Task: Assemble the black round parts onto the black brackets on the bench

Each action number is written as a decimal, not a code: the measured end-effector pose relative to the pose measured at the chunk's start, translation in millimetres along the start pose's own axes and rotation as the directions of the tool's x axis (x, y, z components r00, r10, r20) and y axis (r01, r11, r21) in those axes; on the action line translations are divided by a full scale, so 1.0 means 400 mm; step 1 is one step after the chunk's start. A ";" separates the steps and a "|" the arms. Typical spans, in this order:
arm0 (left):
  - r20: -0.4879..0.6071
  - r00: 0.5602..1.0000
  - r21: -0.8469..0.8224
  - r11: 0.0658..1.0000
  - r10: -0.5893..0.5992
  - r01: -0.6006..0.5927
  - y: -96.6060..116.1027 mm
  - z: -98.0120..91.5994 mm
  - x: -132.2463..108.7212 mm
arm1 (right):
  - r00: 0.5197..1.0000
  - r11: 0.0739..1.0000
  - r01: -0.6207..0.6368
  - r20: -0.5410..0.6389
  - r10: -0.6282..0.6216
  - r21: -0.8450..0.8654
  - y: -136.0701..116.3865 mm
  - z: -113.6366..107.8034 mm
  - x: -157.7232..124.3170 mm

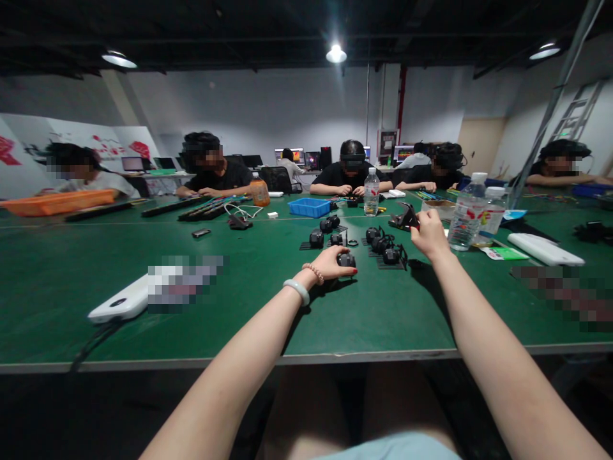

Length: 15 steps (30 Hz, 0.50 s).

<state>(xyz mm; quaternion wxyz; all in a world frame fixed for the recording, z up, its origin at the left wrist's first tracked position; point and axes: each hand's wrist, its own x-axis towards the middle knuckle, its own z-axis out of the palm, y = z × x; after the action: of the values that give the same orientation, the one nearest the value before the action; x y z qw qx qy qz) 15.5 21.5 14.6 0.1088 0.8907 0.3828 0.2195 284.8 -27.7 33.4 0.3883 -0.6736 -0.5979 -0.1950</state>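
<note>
My left hand (pixel 329 263) is closed around a small black rounded device (pixel 345 260) at the near edge of a cluster, fingers and thumb on its sides. My right hand (pixel 431 235), raised a little above the table, pinches a black bent piece (pixel 407 217) whose kind I cannot make out. Similar black devices stand between the hands: one (pixel 316 239) at the left, one (pixel 336 239) just behind my left hand, and several (pixel 382 244) in a group at the right. A small black ring (pixel 353 243) lies between the two groups.
Water bottles (pixel 467 214) stand beyond my right hand, near a white power bank (pixel 546 249). Another white power bank (pixel 129 297) lies at the left with a cable. A blue tray (pixel 309 207) is farther back. Several people work across the green table (pixel 230 326).
</note>
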 end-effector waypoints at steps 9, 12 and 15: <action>0.049 0.992 -0.281 0.951 -0.120 0.129 -0.008 0.003 0.004 | 0.977 0.974 0.211 -0.035 -0.209 0.080 -0.075 -0.023 -0.018; -0.052 0.993 -0.394 0.916 -0.104 0.076 -0.009 -0.008 0.008 | 0.966 0.959 0.259 -0.038 -0.256 0.114 -0.083 -0.027 -0.019; -0.102 0.987 -0.608 0.793 -0.121 0.034 -0.012 -0.017 0.014 | 0.941 0.927 0.333 0.006 -0.339 0.172 -0.086 -0.026 -0.017</action>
<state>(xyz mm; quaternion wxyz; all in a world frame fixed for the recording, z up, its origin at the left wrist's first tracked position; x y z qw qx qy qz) 12.8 29.0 20.5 0.3699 0.7761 0.3355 0.3851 252.6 -40.6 44.7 0.3943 -0.5293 -0.7254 -0.1952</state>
